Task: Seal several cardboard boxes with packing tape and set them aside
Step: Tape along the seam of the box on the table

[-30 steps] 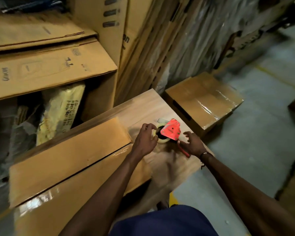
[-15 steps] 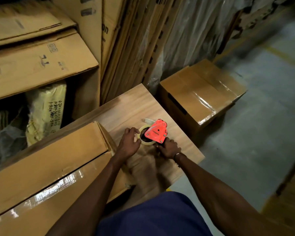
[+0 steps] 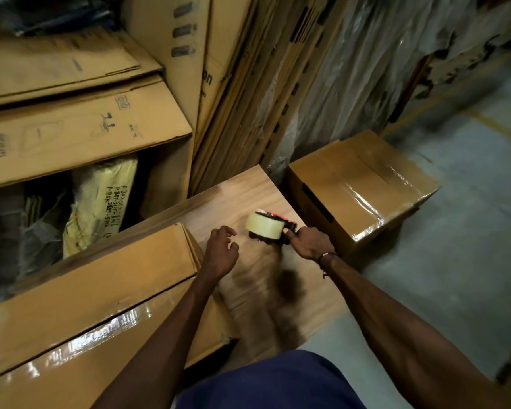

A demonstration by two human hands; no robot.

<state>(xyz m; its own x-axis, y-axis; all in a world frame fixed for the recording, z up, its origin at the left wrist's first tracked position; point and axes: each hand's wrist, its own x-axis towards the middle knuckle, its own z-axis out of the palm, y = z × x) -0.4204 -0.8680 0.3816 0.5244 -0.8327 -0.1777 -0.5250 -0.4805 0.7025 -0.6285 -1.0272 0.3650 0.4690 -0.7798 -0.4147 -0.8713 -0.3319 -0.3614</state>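
Looked like a warehouse stockroom: flattened cardboard sheets (image 3: 248, 93) stacked against the wall, concrete floor (image 3: 470, 261) with painted yellow line (image 3: 502, 128).

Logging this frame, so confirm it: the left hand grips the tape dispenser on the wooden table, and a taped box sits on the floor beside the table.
Wrong hand. The head view shows the right hand gripping the tape dispenser on the wooden table; the left hand holds nothing. The taped box does sit on the floor beside the table.
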